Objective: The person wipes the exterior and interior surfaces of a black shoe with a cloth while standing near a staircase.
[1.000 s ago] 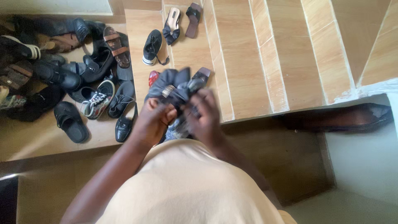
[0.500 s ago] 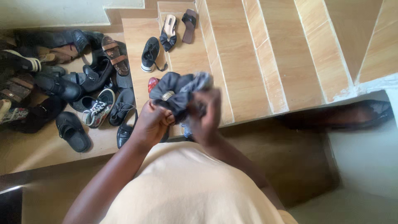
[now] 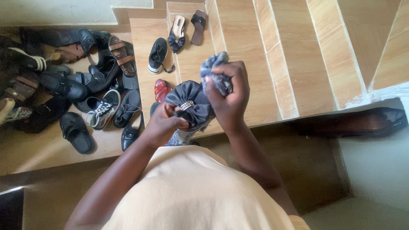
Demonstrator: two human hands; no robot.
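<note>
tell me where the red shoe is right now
In the head view the red shoe lies on a tan stair step left of centre, just left of the dark shoe held by the left hand, below a black sneaker.

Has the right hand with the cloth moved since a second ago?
Yes. The right hand has risen with the cloth, up past the step edge toward the black sneaker.

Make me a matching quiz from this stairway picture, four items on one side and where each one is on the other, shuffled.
Items:
1. dark shoe with metal buckle
2. grey cloth
3. red sandal
4. black sneaker with white sole

Places:
A. bunched in the right hand
B. on the step, just beyond the hands
C. held in the left hand
D. on the step, farther up, beside a bow sandal

Pairs: 1-C, 2-A, 3-B, 4-D
</note>
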